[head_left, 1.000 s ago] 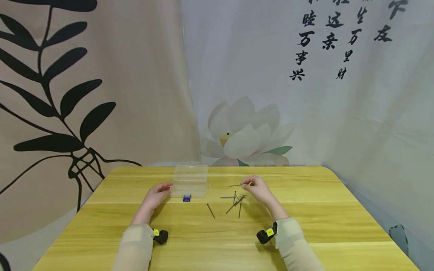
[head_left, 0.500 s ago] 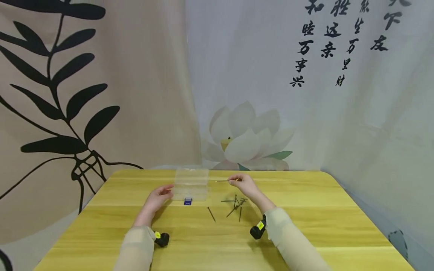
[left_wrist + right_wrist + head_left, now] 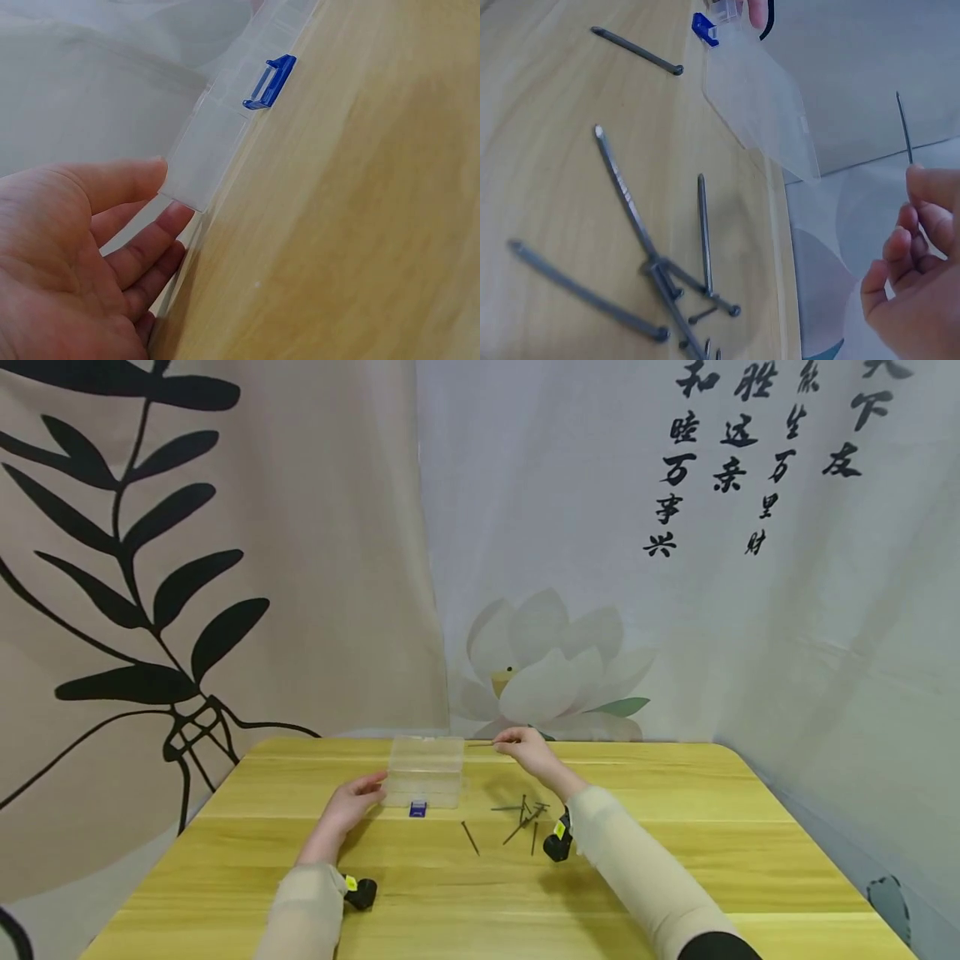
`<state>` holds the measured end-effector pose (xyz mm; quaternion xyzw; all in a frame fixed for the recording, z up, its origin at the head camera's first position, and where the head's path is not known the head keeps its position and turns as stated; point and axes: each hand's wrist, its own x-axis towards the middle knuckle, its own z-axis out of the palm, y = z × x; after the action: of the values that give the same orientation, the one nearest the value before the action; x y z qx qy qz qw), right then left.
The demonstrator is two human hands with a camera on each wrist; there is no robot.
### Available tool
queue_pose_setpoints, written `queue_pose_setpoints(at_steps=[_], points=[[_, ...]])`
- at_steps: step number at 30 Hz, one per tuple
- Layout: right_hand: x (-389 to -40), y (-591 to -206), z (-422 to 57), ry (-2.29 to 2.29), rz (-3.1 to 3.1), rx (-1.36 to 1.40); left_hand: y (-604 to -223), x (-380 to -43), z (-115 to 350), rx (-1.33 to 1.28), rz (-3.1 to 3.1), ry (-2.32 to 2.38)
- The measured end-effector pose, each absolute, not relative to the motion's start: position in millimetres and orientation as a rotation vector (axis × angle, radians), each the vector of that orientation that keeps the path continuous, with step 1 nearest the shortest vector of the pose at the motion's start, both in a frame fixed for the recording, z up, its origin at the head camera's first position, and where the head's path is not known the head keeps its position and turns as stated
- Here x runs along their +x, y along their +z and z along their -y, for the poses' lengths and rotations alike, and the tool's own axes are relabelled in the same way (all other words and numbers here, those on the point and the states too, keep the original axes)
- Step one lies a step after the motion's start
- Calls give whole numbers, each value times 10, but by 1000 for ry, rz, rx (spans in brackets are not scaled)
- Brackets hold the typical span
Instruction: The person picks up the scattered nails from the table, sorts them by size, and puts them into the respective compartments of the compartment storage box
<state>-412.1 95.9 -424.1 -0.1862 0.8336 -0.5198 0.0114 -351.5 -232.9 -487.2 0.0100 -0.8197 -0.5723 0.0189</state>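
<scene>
My left hand [image 3: 352,803] is at the left end of a clear plastic box [image 3: 423,787] with a blue latch [image 3: 417,809] on its front. In the left wrist view, my thumb and fingers hold the box's end corner. The box's clear lid [image 3: 427,752] is raised at the back. My right hand [image 3: 528,752] pinches a thin nail [image 3: 904,124] between thumb and fingertips, beyond the pile and right of the lid. The nail points left in the head view. Several loose nails [image 3: 626,187] lie crossed in a pile on the table.
One nail [image 3: 470,838] lies apart, between the box and the pile. The wooden table [image 3: 450,910] ends just behind the box, with a printed curtain [image 3: 570,552] beyond. Black cameras are strapped to both wrists.
My right hand has carried the nail left and away from me, from behind the pile toward the box's lid. My left hand stays at the box. The head view has tilted slightly up.
</scene>
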Motion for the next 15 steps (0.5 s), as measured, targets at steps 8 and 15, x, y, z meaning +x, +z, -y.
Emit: queue_pose_setpoints(at_steps=[8,15], points=[[-4227,-4296,-690,-1589,-2619,-557,-4874,-3520,2337,29,2545,-1774],[-4234,-4360,-479,-1545,-2618,-537,-4876,-3516,2341,9,2563,-1716]])
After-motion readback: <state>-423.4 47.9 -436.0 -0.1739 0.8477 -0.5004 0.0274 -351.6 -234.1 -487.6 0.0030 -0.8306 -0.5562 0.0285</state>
